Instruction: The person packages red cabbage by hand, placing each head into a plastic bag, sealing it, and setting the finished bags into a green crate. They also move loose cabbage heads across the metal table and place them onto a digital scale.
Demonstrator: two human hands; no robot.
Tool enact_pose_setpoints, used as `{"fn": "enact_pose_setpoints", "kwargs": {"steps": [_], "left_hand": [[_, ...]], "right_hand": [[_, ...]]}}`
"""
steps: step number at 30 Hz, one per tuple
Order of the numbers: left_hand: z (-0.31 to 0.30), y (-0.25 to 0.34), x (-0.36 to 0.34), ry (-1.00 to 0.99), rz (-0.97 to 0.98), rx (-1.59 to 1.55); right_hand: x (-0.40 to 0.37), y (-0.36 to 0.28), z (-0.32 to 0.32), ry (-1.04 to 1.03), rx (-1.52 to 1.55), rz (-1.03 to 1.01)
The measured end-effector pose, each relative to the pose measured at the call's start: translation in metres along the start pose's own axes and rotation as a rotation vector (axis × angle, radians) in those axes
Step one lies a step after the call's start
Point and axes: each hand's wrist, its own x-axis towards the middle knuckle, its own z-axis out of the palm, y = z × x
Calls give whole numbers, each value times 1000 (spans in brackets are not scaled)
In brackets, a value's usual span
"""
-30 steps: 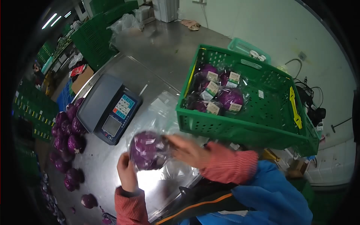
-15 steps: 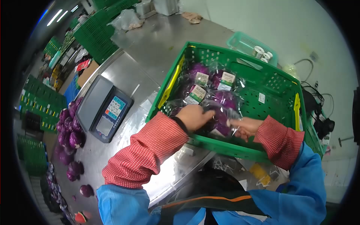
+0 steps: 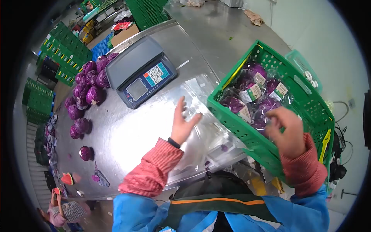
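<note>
My left hand is open over the steel table, its fingers apart and holding nothing, beside clear plastic bags. My right hand hangs over the near side of the green crate with its fingers curled; whether anything is between them is too blurred to tell. Inside the crate lie several bagged purple cabbages, some with a white and green label. A grey scale with a keypad stands on the table beyond my left hand.
Unwrapped purple cabbages are piled along the table's left side, with a single one nearer. A red fruit piece lies near the left edge. Another person is at the lower left. A teal basket with rolls stands behind the crate.
My left hand has left the crate and moved left over the table, opening. My right hand has lifted off the bagged cabbage. The view has turned left, showing more table and another person.
</note>
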Motion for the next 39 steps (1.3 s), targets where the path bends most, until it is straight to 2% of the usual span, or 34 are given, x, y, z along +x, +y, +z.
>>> {"fn": "enact_pose_setpoints", "kwargs": {"steps": [2,4,7,9,12,13,16,19,20,22,24,26,27,28,30,32,34,35,36,38,39], "left_hand": [[21,-23,0,-26,-44,-217],[39,-34,1,-65,19,-265],[29,-37,3,-44,25,-239],[1,-44,5,-23,93,-266],[-70,-80,9,-213,-62,-317],[-97,-79,9,-220,-254,-484],[-157,-114,14,-152,-295,-499],[-195,-167,23,-173,-172,-349],[-217,-151,18,-178,-273,-254],[-258,-171,11,-50,-114,-181],[-321,-182,-1,332,-123,39],[-411,-184,-6,773,-97,291],[-460,-186,-10,892,-19,590],[-503,-190,-10,955,-5,673],[-560,-196,-1,1021,-227,937],[-583,-211,5,971,-367,930],[-575,-213,2,897,-302,976],[-567,-212,-6,895,-213,954],[-555,-186,-16,856,-190,825],[-563,-204,-19,1086,-24,380],[-582,-215,-10,1250,97,343]], "right_hand": [[-1,-36,29,11,-162,-275],[-5,-55,64,-27,-438,-279],[-17,-54,105,-96,-607,-327],[-23,-62,118,-75,-541,-269],[-18,-81,147,-138,-447,-190],[-18,-77,166,-171,-448,-189],[-27,-41,244,-249,-462,-266],[-16,-94,280,-529,-146,-219],[-11,-122,285,-639,-19,-263],[-4,-166,293,-834,113,-365],[2,-190,302,-994,128,-486],[10,-198,311,-948,143,-424],[15,-200,316,-918,150,-390],[21,-202,321,-918,153,-348],[32,-211,330,-912,165,-254],[57,-230,346,-909,150,-394],[81,-240,370,-891,214,-564],[96,-253,375,-939,253,-477],[113,-280,378,-983,296,-385],[140,-322,401,-994,370,-254],[151,-335,422,-963,401,-223]]}}
